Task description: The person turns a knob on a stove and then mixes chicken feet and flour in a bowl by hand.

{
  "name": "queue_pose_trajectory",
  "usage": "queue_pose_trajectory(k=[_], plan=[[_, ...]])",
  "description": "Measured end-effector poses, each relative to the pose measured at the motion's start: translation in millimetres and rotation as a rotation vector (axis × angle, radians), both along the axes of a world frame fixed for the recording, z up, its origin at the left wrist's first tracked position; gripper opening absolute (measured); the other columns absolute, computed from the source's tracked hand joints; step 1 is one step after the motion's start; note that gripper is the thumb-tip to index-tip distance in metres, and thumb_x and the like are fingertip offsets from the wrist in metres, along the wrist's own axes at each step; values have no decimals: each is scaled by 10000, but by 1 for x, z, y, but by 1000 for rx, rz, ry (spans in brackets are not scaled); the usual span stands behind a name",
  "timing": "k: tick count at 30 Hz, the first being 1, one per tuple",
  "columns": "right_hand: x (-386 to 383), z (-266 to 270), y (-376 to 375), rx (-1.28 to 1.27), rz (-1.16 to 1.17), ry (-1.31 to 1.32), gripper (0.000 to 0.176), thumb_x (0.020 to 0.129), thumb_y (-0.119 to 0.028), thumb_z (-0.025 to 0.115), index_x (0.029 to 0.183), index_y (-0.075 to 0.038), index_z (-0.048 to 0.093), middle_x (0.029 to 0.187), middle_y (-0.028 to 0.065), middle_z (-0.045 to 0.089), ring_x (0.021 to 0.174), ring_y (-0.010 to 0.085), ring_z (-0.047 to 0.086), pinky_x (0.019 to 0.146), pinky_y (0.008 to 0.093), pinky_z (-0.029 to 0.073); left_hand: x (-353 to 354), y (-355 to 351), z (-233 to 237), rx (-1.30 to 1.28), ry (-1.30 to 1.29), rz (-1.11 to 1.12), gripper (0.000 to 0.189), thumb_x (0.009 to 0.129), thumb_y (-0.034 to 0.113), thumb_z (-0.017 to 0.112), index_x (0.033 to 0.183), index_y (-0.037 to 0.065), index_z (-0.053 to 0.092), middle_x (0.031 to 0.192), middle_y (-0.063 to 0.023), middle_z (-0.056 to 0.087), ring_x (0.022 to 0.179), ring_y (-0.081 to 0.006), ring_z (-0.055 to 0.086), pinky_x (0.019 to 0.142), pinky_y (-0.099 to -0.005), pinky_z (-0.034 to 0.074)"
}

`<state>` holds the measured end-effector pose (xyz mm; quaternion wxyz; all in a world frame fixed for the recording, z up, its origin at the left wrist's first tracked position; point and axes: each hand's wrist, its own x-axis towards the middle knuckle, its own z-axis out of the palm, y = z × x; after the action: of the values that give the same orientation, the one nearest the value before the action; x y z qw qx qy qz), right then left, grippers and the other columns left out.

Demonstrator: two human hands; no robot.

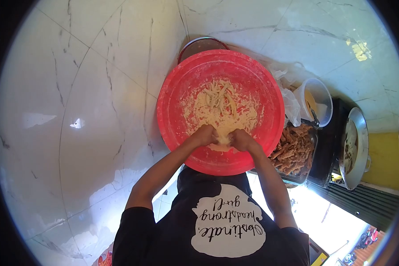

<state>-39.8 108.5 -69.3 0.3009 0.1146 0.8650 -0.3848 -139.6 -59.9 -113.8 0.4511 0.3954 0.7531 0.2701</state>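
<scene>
Both hands were down in this big red plastic basin (pixel 169 104), left hand (pixel 206 135) and right hand (pixel 241 140) close together in the pale flour (pixel 244 116), toward the body side. Fingers looked curled inward, but honestly I can't tell if they were pinching anything. A little heap of flour-coated strips (pixel 218 98) sat on the flour beyond the hands. Off to the right: a tray of brown fried pieces (pixel 295 150), a clear plastic tub (pixel 326 98) and a metal wok (pixel 362 137).

My left hand (pixel 205 134) and right hand (pixel 240 140) in basin (pixel 173 97); strips (pixel 219 97) beyond them on flour (pixel 226 122). Right of basin: tray (pixel 315 144) of pieces (pixel 292 153), tub (pixel 326 95) behind it, pan (pixel 362 135) farther right.
</scene>
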Motion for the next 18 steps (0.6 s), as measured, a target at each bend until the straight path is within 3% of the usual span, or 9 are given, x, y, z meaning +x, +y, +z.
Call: queue_pose_trajectory(k=[2,4,6,8,9,11,12,14,18], plan=[[0,-4,1,30,-75,0,279,675,-60,647,946,-12,606,853,171,620,813,296,600,712,344,467,6,-2,-9,34,197,283,195,605,143,711,696,2,613,720,-175,617,706,-271,606,659,-345,480],[1,-12,1,182,-56,193,297,682,-29,606,975,9,578,931,204,595,879,320,576,765,362,455,11,-4,-15,-41,219,164,195,610,139,702,715,4,610,748,-179,617,725,-291,599,660,-356,476],[0,-14,1,247,-11,218,326,677,-22,601,1000,9,567,953,213,584,905,328,564,787,368,448,12,-2,-20,-115,244,49,196,615,136,693,734,7,606,777,-182,616,743,-311,591,662,-367,472],[1,-12,-3,311,32,238,355,673,-15,597,1025,10,555,976,222,573,930,335,552,808,374,440,17,6,-27,17,23,-258,194,622,109,657,756,-11,584,771,-188,607,761,-322,593,666,-369,469],[1,-10,-4,290,84,195,355,668,-21,606,1019,4,562,960,214,579,931,332,553,811,373,441,17,6,-23,18,23,-258,194,622,109,657,756,-11,584,771,-188,607,761,-322,593,666,-369,469],[0,-7,-8,269,132,151,354,664,-27,616,1014,-2,568,944,207,585,932,328,554,814,371,442,16,8,-14,131,-420,-55,175,618,87,617,750,-16,563,755,-187,595,766,-330,589,668,-372,466],[0,-6,-9,251,158,104,340,674,-21,582,1014,-15,574,954,203,584,946,329,549,823,375,443,15,8,-13,131,-422,-60,175,618,87,617,750,-16,563,755,-187,595,766,-330,589,668,-372,466],[2,-8,-11,230,187,55,332,685,-15,548,1015,-28,581,963,199,582,961,330,544,831,379,445,12,7,-13,205,139,223,206,605,96,619,790,9,600,771,-172,607,752,-315,591,673,-365,466],[1,-12,-13,151,278,-59,399,638,-104,621,1030,-37,588,973,183,597,947,305,564,811,358,457,10,4,-23,239,207,-42,324,589,151,655,894,46,633,822,-160,622,770,-295,601,682,-355,467]])
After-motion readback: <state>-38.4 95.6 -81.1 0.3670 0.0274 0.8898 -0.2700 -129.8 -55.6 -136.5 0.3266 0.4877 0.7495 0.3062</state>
